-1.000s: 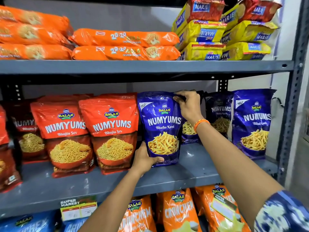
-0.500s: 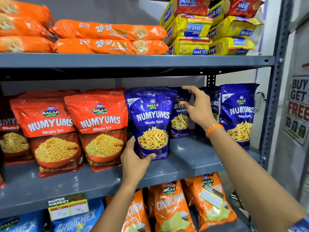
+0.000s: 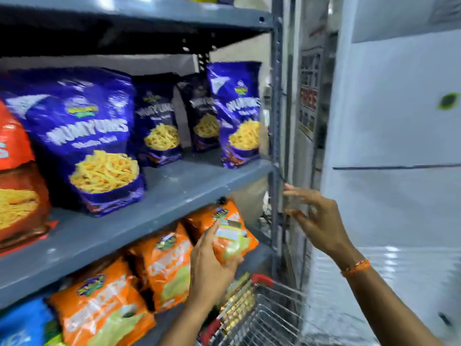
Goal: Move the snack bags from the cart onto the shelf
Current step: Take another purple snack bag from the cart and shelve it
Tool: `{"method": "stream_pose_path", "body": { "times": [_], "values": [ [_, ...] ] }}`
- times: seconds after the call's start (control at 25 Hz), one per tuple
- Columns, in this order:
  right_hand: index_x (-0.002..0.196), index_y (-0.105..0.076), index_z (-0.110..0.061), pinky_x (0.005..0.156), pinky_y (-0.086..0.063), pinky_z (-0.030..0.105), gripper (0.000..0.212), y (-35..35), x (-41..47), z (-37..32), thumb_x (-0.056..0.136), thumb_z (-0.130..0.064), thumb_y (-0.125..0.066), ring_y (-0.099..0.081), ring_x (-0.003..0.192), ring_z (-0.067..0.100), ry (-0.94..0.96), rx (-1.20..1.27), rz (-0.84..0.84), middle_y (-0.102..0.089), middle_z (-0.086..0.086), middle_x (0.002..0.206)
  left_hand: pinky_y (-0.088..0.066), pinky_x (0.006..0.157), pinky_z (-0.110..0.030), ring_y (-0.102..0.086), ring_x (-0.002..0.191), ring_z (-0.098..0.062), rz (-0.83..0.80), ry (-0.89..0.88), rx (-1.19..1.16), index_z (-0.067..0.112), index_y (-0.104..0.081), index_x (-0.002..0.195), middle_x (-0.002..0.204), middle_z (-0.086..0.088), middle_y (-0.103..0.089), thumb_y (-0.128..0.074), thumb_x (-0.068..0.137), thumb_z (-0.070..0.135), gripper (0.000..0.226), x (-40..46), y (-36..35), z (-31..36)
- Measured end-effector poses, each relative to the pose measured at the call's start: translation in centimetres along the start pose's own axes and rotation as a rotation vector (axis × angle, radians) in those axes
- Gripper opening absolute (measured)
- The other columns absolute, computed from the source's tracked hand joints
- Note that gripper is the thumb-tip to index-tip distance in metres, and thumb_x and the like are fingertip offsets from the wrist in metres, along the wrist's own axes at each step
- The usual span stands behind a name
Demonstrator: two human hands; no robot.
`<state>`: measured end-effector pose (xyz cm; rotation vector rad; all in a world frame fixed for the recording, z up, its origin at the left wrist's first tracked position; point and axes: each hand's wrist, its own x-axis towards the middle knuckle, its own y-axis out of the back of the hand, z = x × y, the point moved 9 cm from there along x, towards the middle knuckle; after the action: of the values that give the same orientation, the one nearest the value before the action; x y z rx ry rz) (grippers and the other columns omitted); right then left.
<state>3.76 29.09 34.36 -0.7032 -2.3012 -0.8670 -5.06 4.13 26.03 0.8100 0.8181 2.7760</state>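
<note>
Both hands hang empty with fingers spread: the left hand (image 3: 212, 265) before orange crinkly snack bags (image 3: 164, 260), the right hand (image 3: 321, 221) beside the grey metal shelf upright (image 3: 275, 121). A wire cart (image 3: 262, 318) stands below.

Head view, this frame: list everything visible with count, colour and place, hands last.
Numyums bags: four, blue, middle shelf.
Red-orange bags: at least one, middle shelf, far left, cut off.
Orange bags: three, lower shelf.
Blue bag: one, lower shelf, bottom left corner.
Shelf rack: grey metal.
Cart: one, wire with red handle, bottom centre, gold packets inside.
Poster: one, blurred, right of the rack.
Left hand: empty, fingers spread, in front of the lower shelf.
Right hand: empty, fingers spread, right of the rack post.
</note>
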Motion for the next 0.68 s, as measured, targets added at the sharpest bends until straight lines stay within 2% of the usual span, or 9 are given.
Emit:
{"method": "stream_pose_path", "body": {
  "times": [0.08, 0.12, 0.16, 0.24, 0.32, 0.4, 0.52, 0.6, 0.68],
  "values": [
    [0.109, -0.074, -0.023, 0.094, -0.055, 0.039, 0.036, 2.0, -5.1, 5.4, 0.079, -0.004, -0.079, -0.066, 0.114, 0.015, -0.158, -0.065, -0.017, -0.072, -0.002, 0.121, -0.038, 0.100, -0.009, -0.061, 0.119, -0.016, -0.204, 0.052, 0.014, 0.019, -0.051, 0.143, 0.134, -0.001, -0.063, -0.090, 0.056, 0.027, 0.096, -2.0, -7.2, -2.5],
    [0.108, -0.074, -0.023, 0.091, -0.056, 0.040, 0.032, 2.7, -8.1, 8.2, 0.080, -0.008, -0.079, -0.066, 0.113, 0.017, -0.258, -0.094, -0.049, -0.073, -0.002, 0.119, -0.045, 0.097, -0.010, -0.064, 0.111, -0.016, -0.323, 0.102, 0.017, 0.025, -0.048, 0.145, 0.128, -0.002, -0.066, -0.089, 0.054, 0.031, 0.100, -3.6, -11.1, -4.3],
    [0.108, -0.075, -0.022, 0.090, -0.056, 0.040, 0.029, 3.2, -11.4, 10.9, 0.081, -0.011, -0.078, -0.066, 0.114, 0.018, -0.371, -0.117, -0.101, -0.073, -0.001, 0.119, -0.053, 0.095, -0.021, -0.067, 0.105, -0.017, -0.436, 0.144, 0.031, 0.035, -0.041, 0.146, 0.123, -0.004, -0.069, -0.087, 0.052, 0.038, 0.105, -5.4, -14.8, -6.0],
    [0.109, -0.074, -0.019, 0.087, -0.052, 0.033, 0.029, 3.9, -18.4, 16.3, 0.082, -0.010, -0.078, -0.064, 0.117, 0.020, -0.581, -0.170, -0.250, -0.072, 0.001, 0.120, -0.053, 0.101, -0.041, -0.063, 0.119, -0.025, -0.656, 0.175, 0.085, 0.037, -0.035, 0.149, 0.130, -0.009, -0.065, -0.090, 0.050, 0.044, 0.114, -10.1, -22.0, -9.0],
    [0.111, -0.073, -0.016, 0.083, -0.047, 0.023, 0.031, 3.9, -24.3, 19.6, 0.081, -0.008, -0.078, -0.065, 0.113, 0.016, -0.689, -0.266, -0.435, -0.072, 0.003, 0.118, -0.045, 0.110, -0.043, -0.051, 0.136, -0.028, -0.904, 0.164, 0.154, 0.018, -0.033, 0.154, 0.148, -0.010, -0.051, -0.095, 0.053, 0.038, 0.120, -14.8, -26.5, -10.2],
    [0.113, -0.072, -0.014, 0.085, -0.051, 0.025, 0.036, 3.7, -30.6, 21.9, 0.078, -0.006, -0.078, -0.063, 0.107, 0.007, -0.791, -0.355, -0.631, -0.073, 0.003, 0.115, -0.045, 0.110, -0.042, -0.051, 0.133, -0.025, -1.180, 0.194, 0.199, 0.012, -0.037, 0.151, 0.147, -0.004, -0.049, -0.097, 0.051, 0.042, 0.120, -20.2, -31.0, -12.5],
    [0.120, -0.068, -0.012, 0.091, -0.047, 0.027, 0.048, 1.4, -39.2, 23.2, 0.074, -0.011, -0.083, -0.064, 0.112, 0.019, -0.928, -0.406, -0.972, -0.070, 0.007, 0.120, -0.051, 0.104, -0.048, -0.058, 0.127, -0.030, -1.391, 0.245, 0.265, 0.024, -0.046, 0.141, 0.145, -0.005, -0.054, -0.089, 0.030, 0.072, 0.128, -27.4, -38.1, -20.3],
    [0.120, -0.067, -0.014, 0.091, -0.049, 0.029, 0.056, -1.1, -44.1, 23.3, 0.069, -0.016, -0.087, -0.065, 0.113, 0.027, -0.965, -0.394, -1.193, -0.069, 0.011, 0.121, -0.046, 0.110, -0.040, -0.049, 0.137, -0.031, -1.467, 0.167, 0.383, 0.022, -0.035, 0.149, 0.153, -0.009, -0.046, -0.093, 0.051, 0.046, 0.116, -29.8, -38.4, -19.6],
    [0.127, -0.061, -0.021, 0.099, -0.047, 0.039, 0.062, -3.2, -49.0, 22.8, 0.070, -0.018, -0.086, -0.057, 0.122, 0.031, -0.973, -0.452, -1.381, -0.062, 0.009, 0.132, -0.042, 0.109, -0.020, -0.040, 0.143, -0.030, -1.459, 0.191, 0.359, 0.026, -0.026, 0.149, 0.158, -0.007, -0.036, -0.077, 0.081, 0.009, 0.087, -31.3, -38.4, -18.7]
  ]
}}
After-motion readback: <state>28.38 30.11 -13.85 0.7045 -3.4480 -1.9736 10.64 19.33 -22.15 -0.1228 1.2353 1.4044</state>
